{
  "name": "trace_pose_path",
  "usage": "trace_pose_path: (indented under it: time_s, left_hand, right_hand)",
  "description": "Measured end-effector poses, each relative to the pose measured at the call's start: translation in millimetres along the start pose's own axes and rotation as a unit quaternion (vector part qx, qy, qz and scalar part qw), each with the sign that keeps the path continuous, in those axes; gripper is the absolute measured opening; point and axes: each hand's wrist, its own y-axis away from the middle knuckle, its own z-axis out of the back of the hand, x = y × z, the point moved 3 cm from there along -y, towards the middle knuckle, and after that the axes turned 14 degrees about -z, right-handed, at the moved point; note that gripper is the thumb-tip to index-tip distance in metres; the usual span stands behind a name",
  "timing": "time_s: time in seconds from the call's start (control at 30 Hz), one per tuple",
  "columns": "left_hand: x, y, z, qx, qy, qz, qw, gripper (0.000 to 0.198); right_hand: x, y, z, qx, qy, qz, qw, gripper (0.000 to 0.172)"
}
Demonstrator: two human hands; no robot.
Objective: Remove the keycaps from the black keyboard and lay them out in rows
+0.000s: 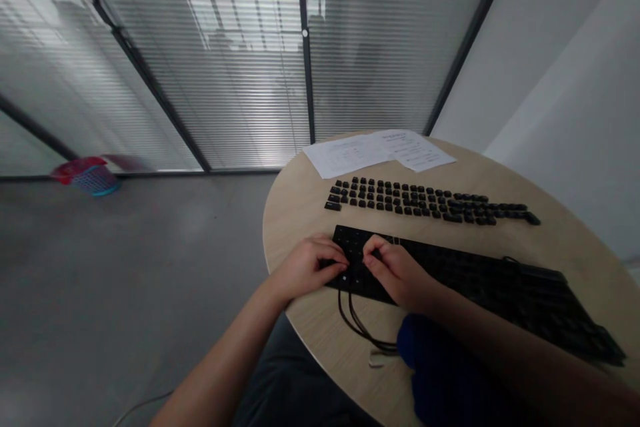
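A black keyboard (445,260) lies on the round wooden table, with its left end under my hands. My left hand (313,265) rests on that end, its thumb and fingers drawn together low over the surface. Close by on the right, my right hand (400,273) is closed in a pinch just above the keyboard. Whatever sits between the fingertips of either hand is too small and dark to make out. Behind the keyboard, many loose black keycaps (410,200) are laid out in rows.
Printed sheets (350,152) lie at the far side of the table (290,207). A looped dark cable (360,328) and light-coloured piece (383,359) lie near the front edge, beside blue fabric (430,360). A red-and-blue basket (95,179) stands on the floor by the glass partition.
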Motion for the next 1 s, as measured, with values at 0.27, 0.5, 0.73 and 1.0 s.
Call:
trace_pose_path:
  time_s: [0.27,0.5,0.73,1.0]
  left_hand:
    - [2,1,-0.4,0.006,-0.007,0.026,1.0,0.014]
    - [4,3,0.5,-0.008,-0.001,0.042,0.999,0.011]
    - [-1,3,5.5,-0.043,0.005,0.084,0.995,0.014]
    - [-16,-21,4.7,0.014,0.008,0.028,0.999,0.009]
  right_hand:
    - [12,5,-6,0.01,0.084,0.058,0.995,0.01]
    - [-3,2,-4,-0.043,-0.025,0.02,0.999,0.013]
    - [-14,-1,-6,-0.076,-0.095,-0.003,0.993,0.016]
    - [1,9,2,-0.097,-0.047,0.057,0.993,0.01]
